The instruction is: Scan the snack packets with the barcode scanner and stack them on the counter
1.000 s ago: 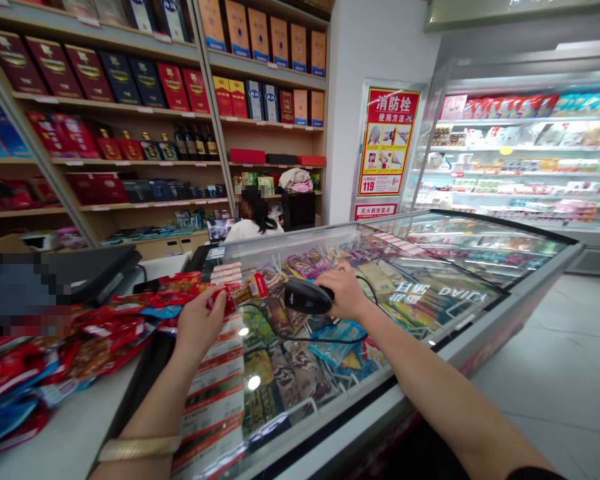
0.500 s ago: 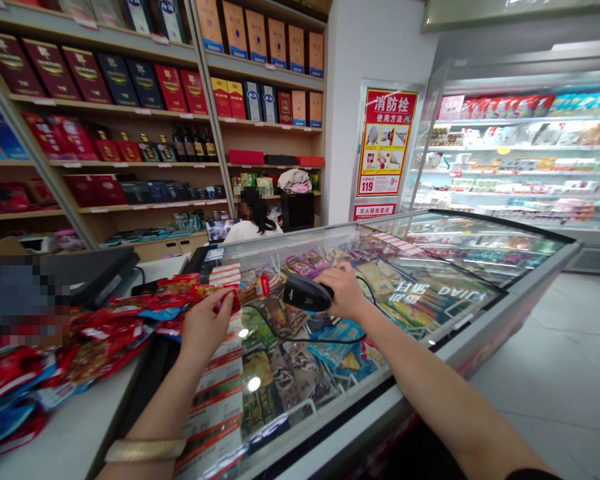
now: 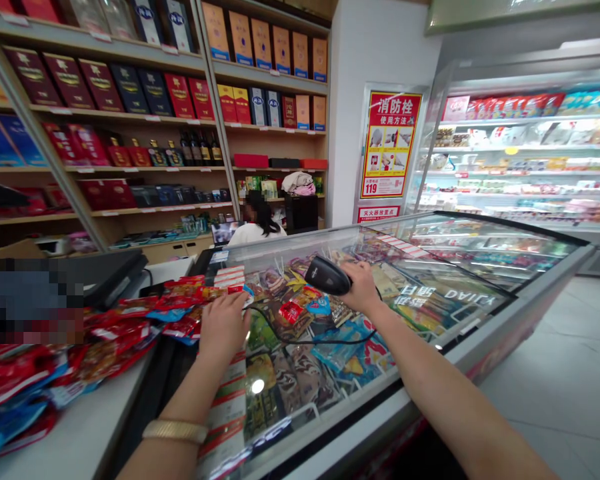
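Note:
My right hand [image 3: 360,287] is closed around a black handheld barcode scanner [image 3: 329,276], held above the freezer glass with its head pointing left. A black cable loops from the scanner over the glass. My left hand [image 3: 224,327], with a gold-coloured bracelet [image 3: 175,431] on the wrist, is at the freezer's left edge, fingers stretched forward beside red and blue snack packets [image 3: 180,293]. Its fingertips partly cover a red packet. Between my hands, a red and blue snack packet [image 3: 291,311] shows over the glass, left of and below the scanner.
A heap of snack packets [image 3: 110,333] covers the white counter [image 3: 105,407] on the left, near a black device [image 3: 100,280]. The glass-topped freezer [image 3: 275,427] spans the middle. Behind it a person [image 3: 260,227] sits before stocked shelves [image 3: 145,113]. A refrigerated display [image 3: 520,147] stands right.
The red snack packet that my left fingers pinched is now apart from them, further right over the glass. The scanner has been raised and moved a little right. The view has shifted slightly.

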A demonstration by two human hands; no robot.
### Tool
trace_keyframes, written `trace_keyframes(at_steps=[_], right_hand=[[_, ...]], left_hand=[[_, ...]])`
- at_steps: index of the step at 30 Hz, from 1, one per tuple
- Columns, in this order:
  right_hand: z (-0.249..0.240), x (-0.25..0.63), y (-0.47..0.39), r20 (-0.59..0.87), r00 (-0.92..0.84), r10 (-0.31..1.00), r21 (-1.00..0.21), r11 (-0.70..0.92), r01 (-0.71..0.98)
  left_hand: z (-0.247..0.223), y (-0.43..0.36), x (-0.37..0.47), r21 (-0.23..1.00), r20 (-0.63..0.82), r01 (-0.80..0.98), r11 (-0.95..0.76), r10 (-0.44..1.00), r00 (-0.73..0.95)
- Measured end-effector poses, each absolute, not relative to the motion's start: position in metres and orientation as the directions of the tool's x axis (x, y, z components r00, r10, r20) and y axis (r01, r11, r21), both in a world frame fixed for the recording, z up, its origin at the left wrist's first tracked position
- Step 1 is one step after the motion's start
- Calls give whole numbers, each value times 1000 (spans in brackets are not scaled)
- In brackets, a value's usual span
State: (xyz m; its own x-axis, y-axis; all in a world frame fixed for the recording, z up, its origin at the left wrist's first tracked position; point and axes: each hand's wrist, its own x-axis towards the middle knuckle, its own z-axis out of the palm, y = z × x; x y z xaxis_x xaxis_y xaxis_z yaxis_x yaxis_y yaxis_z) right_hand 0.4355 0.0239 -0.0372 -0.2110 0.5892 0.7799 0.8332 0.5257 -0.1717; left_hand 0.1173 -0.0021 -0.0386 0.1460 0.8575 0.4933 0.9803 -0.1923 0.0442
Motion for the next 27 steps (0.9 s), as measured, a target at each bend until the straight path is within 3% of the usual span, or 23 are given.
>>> trace_keyframes(at_steps=[4,12,14,17,22,24,27], right_hand=[[-37,434,22,777,-227,587,-163,536,828],[-39,431,22,778,-228,585,-160,537,828],[-39,431,22,779,-224,585,-161,533,830],[-39,431,23,777,-223,589,-165,533,830],[-40,430,25,760,-249,601,-187,569,801],[-40,428,25,750,-258,609,-207,588,782],[-41,424,24,731,-274,625,-232,604,762]], left_hand=[[-34,-3,100,-11,380,1000,29,925,-23],[-30,-3,102,36,418,999,32,907,-44],[-29,-1,99,142,441,989,49,891,-108],[-29,4,92,398,487,917,31,840,-239],[-37,11,91,763,457,633,-134,804,-380],[-40,11,97,827,441,525,-202,813,-381],[-43,9,108,795,521,524,-306,788,-329]])
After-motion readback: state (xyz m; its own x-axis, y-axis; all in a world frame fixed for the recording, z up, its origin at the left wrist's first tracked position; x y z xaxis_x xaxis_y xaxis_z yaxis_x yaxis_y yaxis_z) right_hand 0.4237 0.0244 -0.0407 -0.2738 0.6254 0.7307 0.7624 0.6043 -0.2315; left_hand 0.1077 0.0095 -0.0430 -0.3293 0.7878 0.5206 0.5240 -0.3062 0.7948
